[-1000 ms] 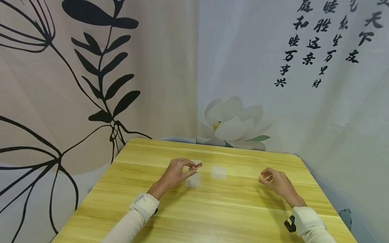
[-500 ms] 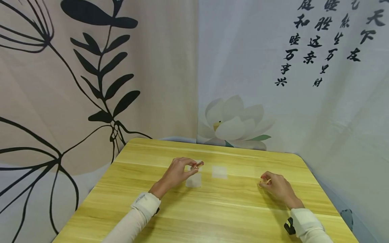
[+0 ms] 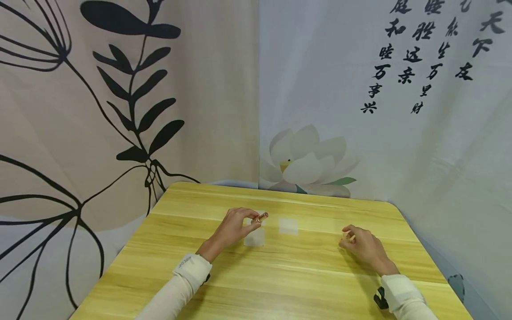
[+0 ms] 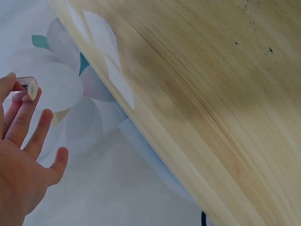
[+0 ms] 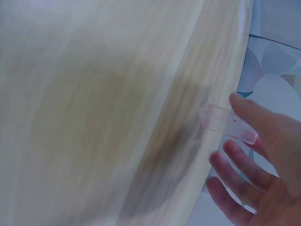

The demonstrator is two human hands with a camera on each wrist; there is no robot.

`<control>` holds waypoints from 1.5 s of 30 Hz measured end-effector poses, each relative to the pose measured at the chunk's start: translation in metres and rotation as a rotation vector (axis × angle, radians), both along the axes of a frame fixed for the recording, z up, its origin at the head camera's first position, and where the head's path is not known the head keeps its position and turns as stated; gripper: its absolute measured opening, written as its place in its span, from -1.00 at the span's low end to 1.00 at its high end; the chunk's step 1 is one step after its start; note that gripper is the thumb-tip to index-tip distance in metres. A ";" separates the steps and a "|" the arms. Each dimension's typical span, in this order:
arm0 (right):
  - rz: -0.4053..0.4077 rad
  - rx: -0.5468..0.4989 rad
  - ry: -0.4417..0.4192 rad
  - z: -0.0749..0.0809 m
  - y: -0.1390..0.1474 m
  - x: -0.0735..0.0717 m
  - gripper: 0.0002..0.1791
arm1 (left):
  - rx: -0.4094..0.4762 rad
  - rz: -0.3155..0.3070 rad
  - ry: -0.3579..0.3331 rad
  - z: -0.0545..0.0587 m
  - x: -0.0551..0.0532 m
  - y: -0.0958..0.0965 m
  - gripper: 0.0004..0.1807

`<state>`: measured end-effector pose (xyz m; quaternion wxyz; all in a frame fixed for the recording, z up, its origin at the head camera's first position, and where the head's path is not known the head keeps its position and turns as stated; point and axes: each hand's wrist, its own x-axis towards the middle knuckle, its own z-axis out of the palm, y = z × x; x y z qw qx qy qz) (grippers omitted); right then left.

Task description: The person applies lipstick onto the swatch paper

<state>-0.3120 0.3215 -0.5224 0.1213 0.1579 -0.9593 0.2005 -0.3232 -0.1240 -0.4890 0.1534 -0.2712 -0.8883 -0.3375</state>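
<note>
Over the back part of the wooden table (image 3: 304, 275), my left hand (image 3: 230, 229) pinches a shiny copper-coloured lipstick tube (image 3: 262, 217) between thumb and fingers. The tube points up and to the right. In the left wrist view the tube's round, labelled end (image 4: 32, 88) faces the camera, and the other fingers spread away from it. To the right, my right hand (image 3: 366, 244) holds a small clear plastic cap (image 5: 218, 118) between thumb and fingers. The right wrist view shows the see-through cap sticking out past the thumb tip, with the remaining fingers loosely bent.
Pale square patches lie on the table, one (image 3: 288, 226) between the hands and another (image 3: 254, 238) below the left hand; a third is partly hidden behind that hand. Printed curtains (image 3: 320, 89) hang right behind the table's far edge. A black strap piece (image 3: 381, 298) sits at the right wrist.
The clear cap has turned in my right fingers, and the right hand has shifted slightly down and left. My left hand with the lipstick tube has barely moved.
</note>
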 end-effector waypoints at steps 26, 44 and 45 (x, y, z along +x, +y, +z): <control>0.257 -0.621 -0.057 0.042 -0.189 -0.012 -0.67 | 0.122 -0.127 -0.052 0.010 0.001 0.041 -0.66; 0.198 -0.667 0.097 0.040 -0.195 -0.006 -0.87 | 0.209 -0.153 -0.068 0.006 0.007 0.041 -0.66; 0.193 -0.673 0.113 0.040 -0.195 -0.005 -0.88 | 0.218 -0.142 -0.062 0.006 0.007 0.042 -0.67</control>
